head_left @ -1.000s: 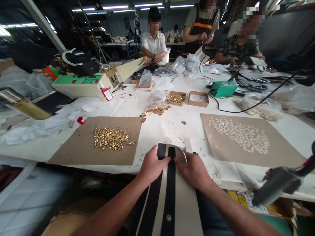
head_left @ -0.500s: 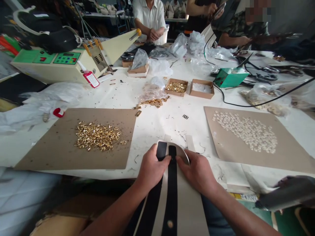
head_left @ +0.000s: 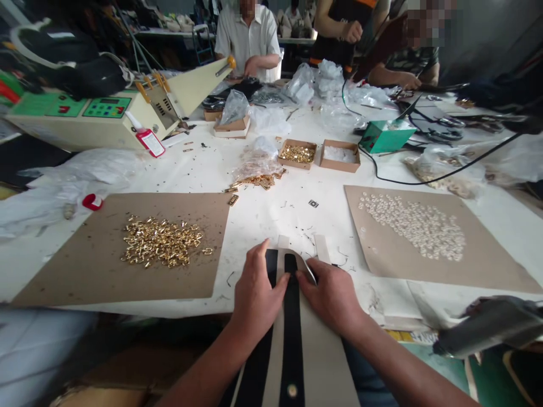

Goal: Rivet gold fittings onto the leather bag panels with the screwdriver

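Note:
A long beige panel with black strips (head_left: 320, 345) runs from the table's near edge down over my lap. Its far end curls up between my hands. My left hand (head_left: 258, 291) grips the left side of that end, thumb on the middle black strip and index finger pointing up. On the right side, my right hand (head_left: 333, 291) is closed on the curled edge, its thumb near the same strip. A round metal piece (head_left: 292, 390) sits low on the strip. What lies under the fingers is hidden.
Gold rings (head_left: 163, 240) lie on a left brown sheet (head_left: 102, 282), pale rings (head_left: 418, 226) on a right one (head_left: 386, 260). Behind are small boxes (head_left: 339, 164), a green device (head_left: 388, 135) and a beige machine (head_left: 123, 133). People stand across the table.
My left hand's fingers have lifted and straightened somewhat at the panel's edge. The view has shifted slightly right. Across the table, people's arms have moved.

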